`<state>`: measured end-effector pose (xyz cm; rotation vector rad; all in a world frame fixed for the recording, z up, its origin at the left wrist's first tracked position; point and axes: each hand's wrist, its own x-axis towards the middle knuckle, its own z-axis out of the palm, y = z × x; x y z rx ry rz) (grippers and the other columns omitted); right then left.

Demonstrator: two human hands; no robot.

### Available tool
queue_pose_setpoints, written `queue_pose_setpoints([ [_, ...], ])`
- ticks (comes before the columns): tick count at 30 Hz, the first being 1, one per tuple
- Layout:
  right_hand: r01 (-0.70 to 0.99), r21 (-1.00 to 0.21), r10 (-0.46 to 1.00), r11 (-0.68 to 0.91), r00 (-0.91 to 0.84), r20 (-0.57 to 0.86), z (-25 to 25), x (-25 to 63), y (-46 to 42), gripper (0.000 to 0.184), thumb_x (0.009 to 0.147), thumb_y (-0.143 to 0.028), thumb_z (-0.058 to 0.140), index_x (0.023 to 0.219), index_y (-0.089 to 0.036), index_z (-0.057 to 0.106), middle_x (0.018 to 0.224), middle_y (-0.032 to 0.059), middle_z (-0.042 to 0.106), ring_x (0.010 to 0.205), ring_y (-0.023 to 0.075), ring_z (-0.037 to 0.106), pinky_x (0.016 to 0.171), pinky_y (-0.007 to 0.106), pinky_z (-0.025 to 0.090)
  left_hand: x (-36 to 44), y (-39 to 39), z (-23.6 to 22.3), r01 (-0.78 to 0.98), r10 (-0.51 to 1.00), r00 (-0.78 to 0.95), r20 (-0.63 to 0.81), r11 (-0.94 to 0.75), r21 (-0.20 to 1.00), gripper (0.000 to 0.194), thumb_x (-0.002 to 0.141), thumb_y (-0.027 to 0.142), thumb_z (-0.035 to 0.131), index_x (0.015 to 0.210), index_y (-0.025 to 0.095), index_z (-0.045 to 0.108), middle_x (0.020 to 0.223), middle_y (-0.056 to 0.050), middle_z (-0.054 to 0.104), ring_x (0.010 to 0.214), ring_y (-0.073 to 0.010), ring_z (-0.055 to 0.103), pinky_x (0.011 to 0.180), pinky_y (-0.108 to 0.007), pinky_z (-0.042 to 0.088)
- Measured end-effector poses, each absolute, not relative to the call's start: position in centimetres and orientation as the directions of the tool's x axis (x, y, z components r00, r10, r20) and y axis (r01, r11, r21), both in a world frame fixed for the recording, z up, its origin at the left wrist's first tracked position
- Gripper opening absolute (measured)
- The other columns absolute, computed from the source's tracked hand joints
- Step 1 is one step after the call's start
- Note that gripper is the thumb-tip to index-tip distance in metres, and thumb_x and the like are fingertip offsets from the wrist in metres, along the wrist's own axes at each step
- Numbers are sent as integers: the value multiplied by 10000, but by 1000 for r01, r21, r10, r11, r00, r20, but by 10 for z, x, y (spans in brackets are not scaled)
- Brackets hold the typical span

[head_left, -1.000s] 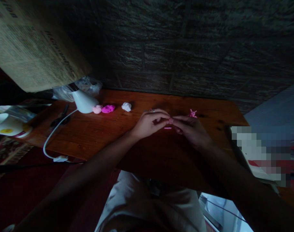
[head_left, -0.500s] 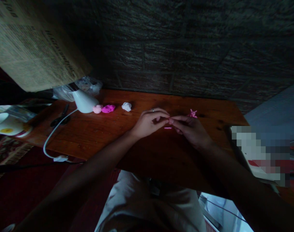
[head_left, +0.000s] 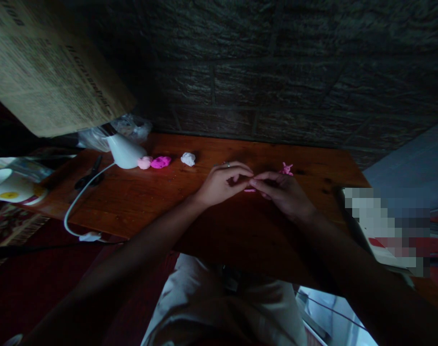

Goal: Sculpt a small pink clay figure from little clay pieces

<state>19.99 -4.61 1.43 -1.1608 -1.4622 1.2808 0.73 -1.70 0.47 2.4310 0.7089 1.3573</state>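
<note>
My left hand (head_left: 224,184), with a ring on one finger, and my right hand (head_left: 285,191) meet fingertip to fingertip over the wooden table (head_left: 146,204). Both are closed in a pinch; whatever lies between the tips is too small and dark to make out. Just below them lies a thin pink strip (head_left: 249,190), partly covered by my right fingers. Behind my right hand stands a small pink figure with thin points (head_left: 287,168). To the left are a white clay lump (head_left: 187,159), a bright magenta lump (head_left: 161,162) and a pale pink lump (head_left: 144,163).
A lamp with a newspaper-print shade (head_left: 60,72) and white base (head_left: 127,151) stands at left, its cord (head_left: 69,211) hanging over the front edge. Black scissors (head_left: 89,178) and a paper cup (head_left: 13,186) lie nearby. A stone-block wall (head_left: 233,86) borders the back; a blurred-out object (head_left: 381,226) sits right.
Both hands stay in nearly the same place. The right fingertips shift slightly lower and left, covering a bit more of the pink strip. The lumps and figure have not moved.
</note>
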Motion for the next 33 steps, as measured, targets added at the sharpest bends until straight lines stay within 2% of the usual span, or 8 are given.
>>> queue_pose_setpoints([
  [4,95,-994,977,47,-214,26,16,199,-47,329,685,-499,819,807,-203,743,736,1,691,593,109,515,588,273,421,8,-18,6,270,520,458,721,-854,444,113,873,177,705,982,150,705,980,-64,743,635,-62,560,605,-201,485],
  [11,135,-986,965,99,-253,63,16,200,-46,366,750,-564,757,785,-201,721,714,-6,664,570,105,500,575,273,402,8,-19,8,244,527,473,706,-848,470,122,882,202,693,1000,169,697,975,-54,733,628,-60,548,598,-205,488],
  [17,222,-962,956,157,-280,91,15,200,-47,422,831,-618,656,760,-202,662,565,-38,560,534,113,485,567,278,381,8,-19,7,238,538,458,708,-841,485,197,854,249,744,1028,169,698,949,-47,727,622,-63,542,596,-208,480],
  [22,251,-950,952,184,-285,109,16,198,-49,463,864,-644,598,714,-206,603,541,-38,554,519,112,472,560,279,372,8,-18,4,267,568,450,690,-822,503,229,840,273,765,1037,166,717,878,-37,725,640,-77,563,599,-210,471],
  [26,227,-960,964,167,-241,111,13,197,-49,490,853,-673,588,723,-203,630,532,-37,540,507,111,463,547,278,373,9,-18,4,233,603,441,664,-792,564,172,863,250,737,1013,167,740,913,-50,754,674,-88,615,617,-220,490],
  [33,170,-984,973,60,-232,19,11,195,-51,470,865,-647,585,843,-199,726,569,-23,545,531,111,484,534,268,400,10,-17,3,200,633,434,641,-762,617,86,888,225,706,949,183,750,922,-55,776,816,-130,709,711,-255,552],
])
